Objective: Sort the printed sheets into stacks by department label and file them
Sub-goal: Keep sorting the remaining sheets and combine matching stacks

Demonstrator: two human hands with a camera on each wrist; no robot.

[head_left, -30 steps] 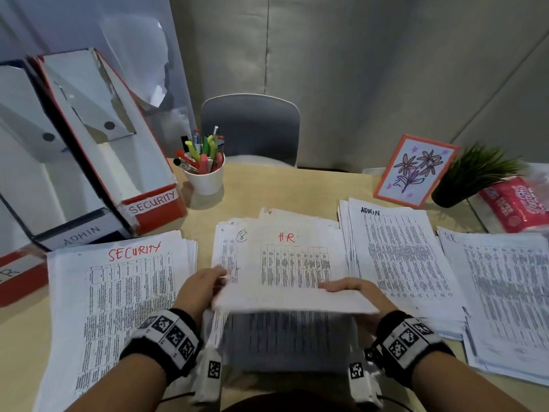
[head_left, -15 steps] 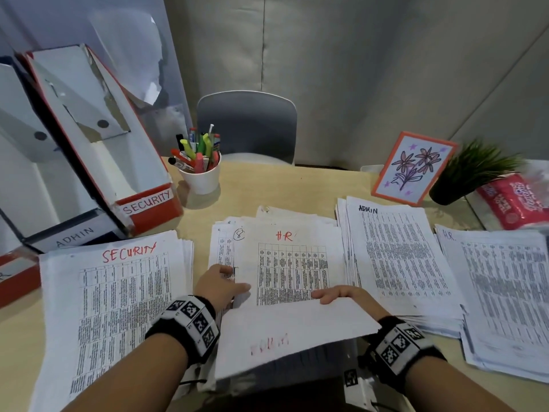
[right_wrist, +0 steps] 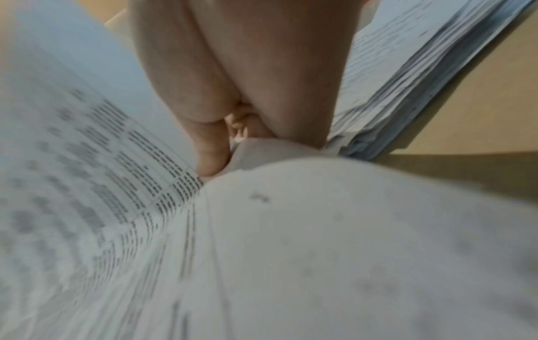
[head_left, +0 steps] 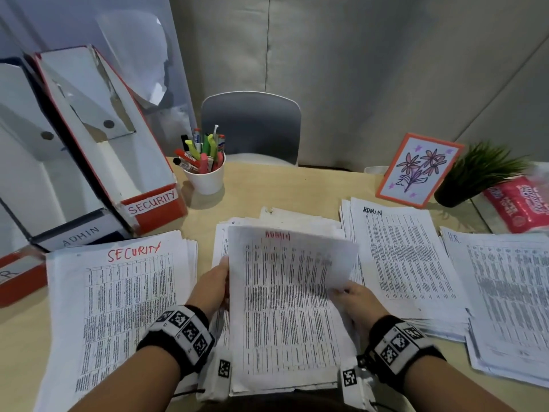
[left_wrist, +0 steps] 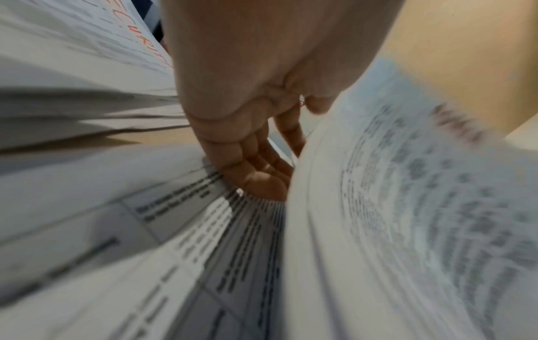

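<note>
1. Desk (head_left: 297, 188), pale wood, carries everything here; a grey chair (head_left: 251, 126) stands at its far side.
2. File boxes stand tilted at the far left: the red one labelled SECURITY (head_left: 118, 150) leans beside a dark one marked ADMIN (head_left: 38, 185).
3. Stacks of printed sheets lie across the near part of the desk: SECURITY stack (head_left: 118, 307) at left, middle stack (head_left: 282, 352) in front of the person, ADMIN stack (head_left: 401, 257) just right of it, HR stack (head_left: 505, 292) at far right.
4. Sheet marked ADMIN in red (head_left: 291, 263) is lifted off the middle stack, its right side curled upward.
5. Left hand (head_left: 212, 285) grips the sheet's left edge, thumb above, fingers (left_wrist: 256, 161) curled beneath the paper.
6. Right hand (head_left: 356, 304) pinches the sheet's right edge between thumb and fingers (right_wrist: 209, 149).
7. Cup of markers (head_left: 205, 176) sits beside the SECURITY box; a flower card (head_left: 419, 171), a small plant (head_left: 478, 173) and a red packet (head_left: 517, 203) sit at the far right.
</note>
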